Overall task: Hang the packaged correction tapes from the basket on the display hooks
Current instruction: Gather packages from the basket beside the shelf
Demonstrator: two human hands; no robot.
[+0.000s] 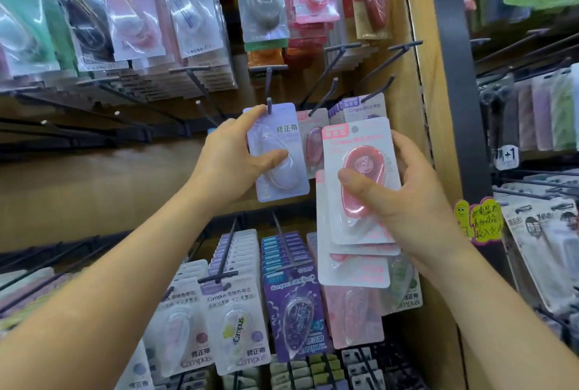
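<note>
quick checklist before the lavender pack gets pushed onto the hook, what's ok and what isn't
1. Left hand grips the lavender pack: ok.
2. Pack top meets the hook tip: ok.
3. Hook through the pack's hang hole: cannot tell, hole not visible.
4. Hook behind the tip free of other packs: ok.
5. Right hand holds the pink packs securely: ok.
6. Pink packs clear of the lavender pack: ok, they sit beside it.

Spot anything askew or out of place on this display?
Nothing damaged or spilled. The lavender pack in the left hand sits tilted at the hook tip, not hanging freely. The right hand holds a fanned, uneven stack of pink packs. Several hooks at left are bare.
</note>
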